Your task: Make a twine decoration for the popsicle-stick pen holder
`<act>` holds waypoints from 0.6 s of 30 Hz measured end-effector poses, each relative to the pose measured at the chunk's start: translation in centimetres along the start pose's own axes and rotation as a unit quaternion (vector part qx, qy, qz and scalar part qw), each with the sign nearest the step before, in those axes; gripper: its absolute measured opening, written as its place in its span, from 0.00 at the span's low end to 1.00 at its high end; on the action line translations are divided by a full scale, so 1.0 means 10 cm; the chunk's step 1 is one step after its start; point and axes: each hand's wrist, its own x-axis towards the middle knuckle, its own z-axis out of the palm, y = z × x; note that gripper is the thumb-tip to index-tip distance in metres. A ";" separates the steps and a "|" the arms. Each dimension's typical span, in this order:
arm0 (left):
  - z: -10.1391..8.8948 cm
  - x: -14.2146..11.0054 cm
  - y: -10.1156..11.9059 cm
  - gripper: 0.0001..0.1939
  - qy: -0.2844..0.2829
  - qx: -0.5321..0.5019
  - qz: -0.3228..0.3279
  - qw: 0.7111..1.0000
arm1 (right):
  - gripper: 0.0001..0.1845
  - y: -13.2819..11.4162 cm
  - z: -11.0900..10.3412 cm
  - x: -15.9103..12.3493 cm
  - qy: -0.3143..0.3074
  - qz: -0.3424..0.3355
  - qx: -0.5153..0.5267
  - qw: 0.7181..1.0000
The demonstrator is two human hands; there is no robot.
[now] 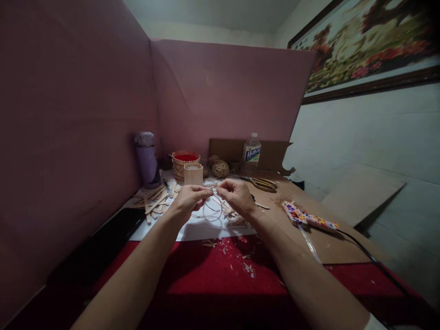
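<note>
My left hand [191, 198] and my right hand [237, 196] meet over the white paper, thumbs and forefingers pinched close together. Between them runs a thin brown twine [212, 217], its loops hanging below the fingertips. Just behind my left hand stands a small cup of upright wooden sticks [193, 174]. A larger stick-walled container [178, 170] with a red inside is behind that. The ball of twine [220, 168] lies farther back. Wood scraps lie under my right hand, which partly hides them.
Loose craft sticks [153, 201] and a knife [168, 188] lie left, near a purple bottle [147, 160]. Scissors [261, 183] and a clear bottle [252, 153] are at the back. A floral-patterned glue gun [307, 217] with a black cord rests on cardboard [343, 250] at right.
</note>
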 end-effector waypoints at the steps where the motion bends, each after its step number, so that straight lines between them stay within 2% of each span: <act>1: 0.00 0.00 0.00 0.12 0.002 -0.002 -0.001 1.000 | 0.09 -0.01 0.00 0.00 0.005 0.004 0.002 1.000; 6: 0.02 0.00 0.00 0.13 0.029 -0.014 0.002 0.999 | 0.15 -0.05 0.01 0.00 0.019 -0.002 0.010 1.000; 9: 0.02 0.01 0.00 0.12 0.056 -0.013 0.009 0.998 | 0.15 -0.08 0.01 -0.03 0.007 -0.017 0.010 1.000; 14: -0.01 0.00 0.01 0.11 0.104 -0.046 0.017 0.993 | 0.12 -0.14 0.05 -0.10 -0.082 -0.070 -0.035 0.994; 16: -0.01 -0.01 0.04 0.12 0.091 -0.085 0.014 0.992 | 0.12 -0.14 0.09 -0.12 -0.110 -0.086 -0.070 0.988; 18: -0.01 -0.03 0.06 0.12 0.064 -0.122 0.017 0.990 | 0.16 -0.12 0.11 -0.12 -0.134 -0.073 -0.106 0.982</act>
